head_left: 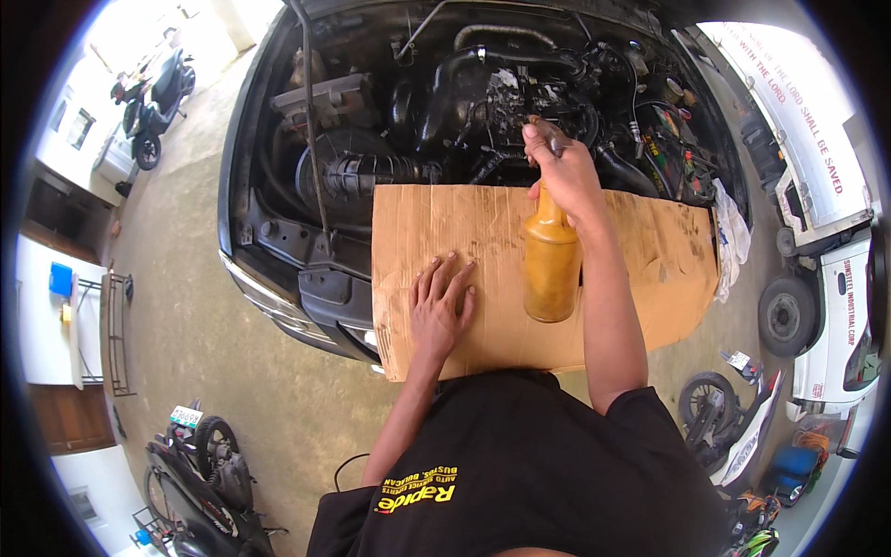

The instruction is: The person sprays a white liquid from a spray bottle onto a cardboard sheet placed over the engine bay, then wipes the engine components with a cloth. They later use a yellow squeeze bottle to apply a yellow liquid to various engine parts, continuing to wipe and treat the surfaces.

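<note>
My right hand [566,172] is closed round the neck of a yellow-brown bottle [550,269], tilted with its base toward me and its mouth end toward the engine [520,93]. Something dark shows at the fingers near the mouth; I cannot make out what. The bottle's body hangs over a brown cardboard sheet [659,251], laid across the front edge of the engine bay and smudged with dark stains. On the left part of that sheet rests my left hand [441,306], flat, its fingers stretched and apart, holding nothing.
A prop rod [313,139] rises at the bay's left. A battery [682,153] sits at the right, beside a white cloth [731,237]. Motorcycles [200,483] stand behind me on the left and right. A white vehicle [840,325] is parked to the right.
</note>
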`<state>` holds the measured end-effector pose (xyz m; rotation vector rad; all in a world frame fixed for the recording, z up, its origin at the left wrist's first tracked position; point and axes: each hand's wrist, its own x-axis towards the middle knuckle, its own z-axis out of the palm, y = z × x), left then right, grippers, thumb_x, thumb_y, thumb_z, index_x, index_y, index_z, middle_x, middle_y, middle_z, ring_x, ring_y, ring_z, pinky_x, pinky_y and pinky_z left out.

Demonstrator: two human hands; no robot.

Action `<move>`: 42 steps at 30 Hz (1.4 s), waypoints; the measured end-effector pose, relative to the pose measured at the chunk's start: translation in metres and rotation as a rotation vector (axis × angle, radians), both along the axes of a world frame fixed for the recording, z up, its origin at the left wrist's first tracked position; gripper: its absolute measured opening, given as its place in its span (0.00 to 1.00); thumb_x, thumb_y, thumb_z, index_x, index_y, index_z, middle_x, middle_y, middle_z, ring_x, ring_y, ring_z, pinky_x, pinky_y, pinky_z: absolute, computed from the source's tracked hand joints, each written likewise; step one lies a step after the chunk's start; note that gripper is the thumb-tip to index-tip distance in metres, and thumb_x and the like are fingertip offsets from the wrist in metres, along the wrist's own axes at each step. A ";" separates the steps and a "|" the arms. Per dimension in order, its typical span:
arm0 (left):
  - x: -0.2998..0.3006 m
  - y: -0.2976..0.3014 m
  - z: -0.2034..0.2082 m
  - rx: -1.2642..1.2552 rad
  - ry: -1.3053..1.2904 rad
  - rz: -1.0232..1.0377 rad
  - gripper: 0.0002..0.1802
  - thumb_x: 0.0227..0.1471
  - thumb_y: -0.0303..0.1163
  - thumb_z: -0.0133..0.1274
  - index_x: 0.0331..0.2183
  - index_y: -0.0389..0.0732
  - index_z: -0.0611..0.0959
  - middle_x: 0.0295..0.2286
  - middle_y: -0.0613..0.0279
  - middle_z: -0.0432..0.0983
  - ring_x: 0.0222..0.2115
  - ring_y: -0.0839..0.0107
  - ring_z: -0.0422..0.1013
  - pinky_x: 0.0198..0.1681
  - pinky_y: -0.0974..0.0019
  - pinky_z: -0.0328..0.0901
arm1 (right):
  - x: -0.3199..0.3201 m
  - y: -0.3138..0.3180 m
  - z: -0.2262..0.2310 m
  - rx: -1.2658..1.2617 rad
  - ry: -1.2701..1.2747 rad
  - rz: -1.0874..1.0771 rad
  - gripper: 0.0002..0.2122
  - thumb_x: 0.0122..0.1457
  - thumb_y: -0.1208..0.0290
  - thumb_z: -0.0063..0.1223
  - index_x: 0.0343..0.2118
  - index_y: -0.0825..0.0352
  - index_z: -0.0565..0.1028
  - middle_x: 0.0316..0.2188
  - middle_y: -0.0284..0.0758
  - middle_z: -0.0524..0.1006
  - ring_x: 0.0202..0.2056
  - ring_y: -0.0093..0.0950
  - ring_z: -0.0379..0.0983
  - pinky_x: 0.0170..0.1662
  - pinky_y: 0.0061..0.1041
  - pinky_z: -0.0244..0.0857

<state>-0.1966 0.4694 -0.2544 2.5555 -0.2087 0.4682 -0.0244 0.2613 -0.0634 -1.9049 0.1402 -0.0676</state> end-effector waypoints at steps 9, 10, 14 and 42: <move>0.001 -0.004 0.000 -0.044 0.000 0.028 0.24 0.69 0.42 0.62 0.64 0.60 0.89 0.70 0.64 0.78 0.73 0.56 0.68 0.78 0.46 0.58 | 0.003 -0.021 -0.010 0.035 -0.041 -0.125 0.24 0.76 0.45 0.64 0.52 0.67 0.86 0.33 0.29 0.78 0.29 0.20 0.75 0.25 0.26 0.76; 0.001 -0.004 0.001 -0.041 -0.001 0.029 0.24 0.69 0.42 0.62 0.64 0.59 0.89 0.70 0.64 0.78 0.73 0.56 0.68 0.78 0.46 0.58 | 0.002 -0.023 -0.009 0.036 -0.030 -0.130 0.24 0.76 0.45 0.64 0.52 0.67 0.86 0.34 0.28 0.78 0.28 0.20 0.75 0.25 0.26 0.76; 0.001 -0.003 0.003 -0.040 0.003 0.026 0.24 0.69 0.41 0.62 0.64 0.59 0.89 0.69 0.64 0.78 0.73 0.57 0.68 0.78 0.46 0.58 | -0.001 -0.031 -0.005 0.070 -0.045 -0.173 0.23 0.76 0.46 0.64 0.54 0.65 0.86 0.34 0.28 0.78 0.29 0.20 0.75 0.25 0.26 0.76; 0.028 -0.012 0.026 -0.048 0.061 0.145 0.13 0.58 0.32 0.65 0.46 0.50 0.91 0.51 0.59 0.82 0.55 0.49 0.74 0.64 0.44 0.63 | -0.014 -0.058 -0.008 0.147 -0.027 -0.212 0.22 0.76 0.47 0.65 0.54 0.65 0.85 0.35 0.30 0.80 0.25 0.21 0.76 0.23 0.25 0.75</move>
